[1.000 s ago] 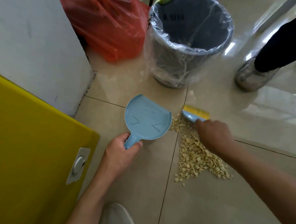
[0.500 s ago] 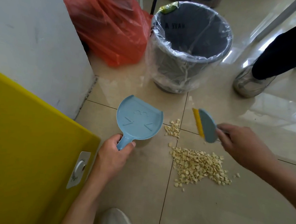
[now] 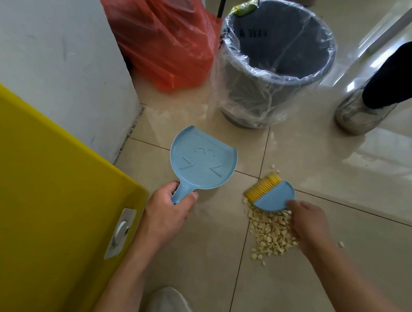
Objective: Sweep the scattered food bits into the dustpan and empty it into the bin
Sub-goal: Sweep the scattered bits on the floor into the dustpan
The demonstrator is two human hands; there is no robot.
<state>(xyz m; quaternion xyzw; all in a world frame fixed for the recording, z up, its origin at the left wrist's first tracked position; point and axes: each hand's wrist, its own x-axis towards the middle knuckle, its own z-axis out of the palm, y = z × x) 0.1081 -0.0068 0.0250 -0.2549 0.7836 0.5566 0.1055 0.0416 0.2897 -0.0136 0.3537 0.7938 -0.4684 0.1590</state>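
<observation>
My left hand [image 3: 168, 211] grips the handle of a light blue dustpan [image 3: 203, 159], whose pan holds nothing and lies over the floor tiles. My right hand [image 3: 310, 225] holds a small blue brush [image 3: 273, 194] with yellow bristles that point up-left. The brush sits at the top edge of a pile of pale food bits [image 3: 269, 232] on the floor, to the right of the dustpan. A few loose bits lie above the brush and one to the right of my wrist. The grey bin [image 3: 273, 61], lined with clear plastic, stands behind them.
A red plastic bag [image 3: 159, 31] leans beside the bin against a white wall [image 3: 46, 45]. A yellow cabinet [image 3: 30, 201] fills the left. Another person's leg and shoe [image 3: 359, 113] stand at the right. My own shoe [image 3: 171, 309] is at the bottom.
The brush has come down from above the floor onto the top of the pile, bristles turned up-left. The small separate cluster of bits has merged into the pile. The dustpan has barely moved.
</observation>
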